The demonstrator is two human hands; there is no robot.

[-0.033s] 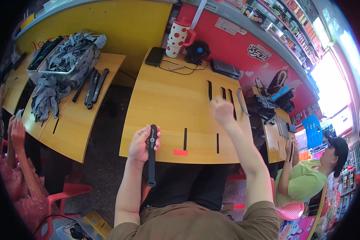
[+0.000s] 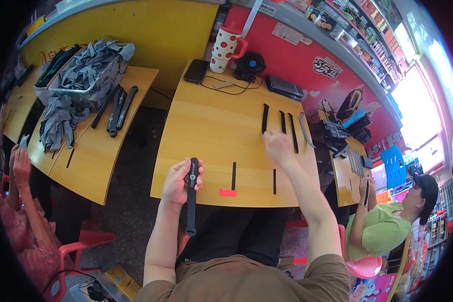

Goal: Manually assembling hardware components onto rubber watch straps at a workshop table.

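On yellow table [image 2: 211, 126], left hand [image 2: 181, 182] gripping black strap [image 2: 191, 196], right hand [image 2: 278, 144] open, empty, nr red rect. label [image 2: 227, 193]

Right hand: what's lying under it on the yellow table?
The right hand reaches over a row of black straps on the yellow table. Their far ends show; whatever lies directly beneath the palm is covered. The left hand holds another black band.

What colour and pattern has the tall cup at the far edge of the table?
The tall cup is white with red dots, with a red handle, seen in the head view.
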